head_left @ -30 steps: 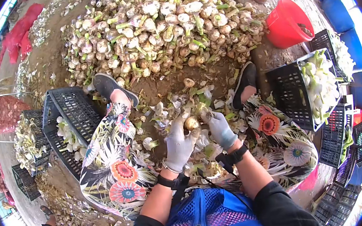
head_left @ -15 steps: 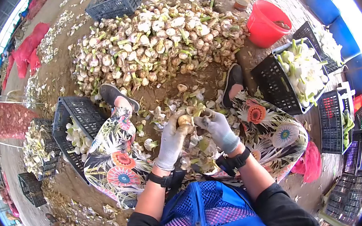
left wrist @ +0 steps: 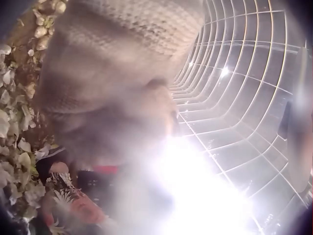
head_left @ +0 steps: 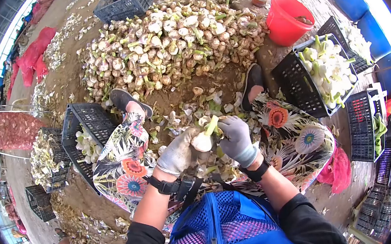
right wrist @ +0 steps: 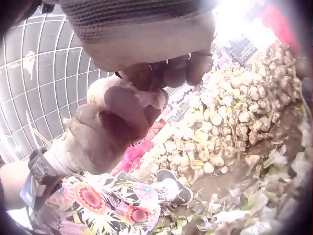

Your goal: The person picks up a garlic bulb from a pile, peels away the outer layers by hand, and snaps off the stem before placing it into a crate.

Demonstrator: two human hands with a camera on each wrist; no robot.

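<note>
- Earthen floor (head_left: 84,198), strewn with papery skins, runs away to the left, where red netting (head_left: 37,49) lies in a heap.
- Next comes a black crate (head_left: 95,118) with white garlic in it, beside the seated person's left leg in flowered trousers (head_left: 131,168).
- From there the left forearm slants up and inward; the gloved left hand (head_left: 178,152) has its fingers bent round a pale garlic bulb (head_left: 202,143), gripping its side.
- That bulb sits between both hands, above the litter, its green stalk (head_left: 213,124) tilted up and rightward; a big garlic heap (head_left: 172,42) lies beyond the feet.
- Close by the stalk, the gloved right hand (head_left: 237,137) leans in, forearm angled inward, fingers curled; I can't tell whether they pinch anything.
- Farther right stand a red bucket (head_left: 285,25) and another black crate (head_left: 293,85), piled with garlic.
</note>
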